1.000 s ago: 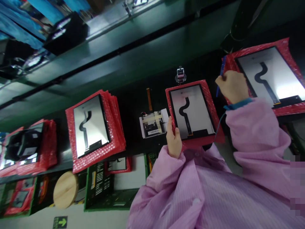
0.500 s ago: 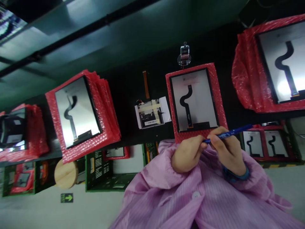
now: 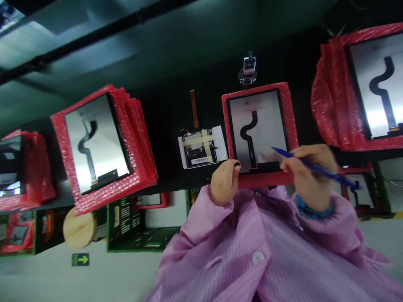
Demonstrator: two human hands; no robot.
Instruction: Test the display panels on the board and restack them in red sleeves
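A display panel (image 3: 261,126) with a black flex cable lies on a red bubble-wrap sheet (image 3: 289,121) at the near edge of the black bench. My right hand (image 3: 310,178) is closed on a blue pen (image 3: 317,169), and the pen's tip hovers over the panel's lower right part. My left hand (image 3: 224,183) is a fist at the panel's lower left corner. A small dark blue piece, apparently the pen cap (image 3: 236,164), pokes out of it. Both arms are in pink smock sleeves.
A stack of red-wrapped panels (image 3: 100,144) sits to the left, another (image 3: 371,88) to the right, a third (image 3: 19,172) at far left. A taped circuit board (image 3: 200,151) and a small tally counter (image 3: 248,69) lie by the middle panel. Green crates (image 3: 138,228) and a wooden disc (image 3: 78,230) are below the bench.
My right hand came from the right stack with the pen and met my left hand. The hands then parted, and the pen tip now points over the middle panel.
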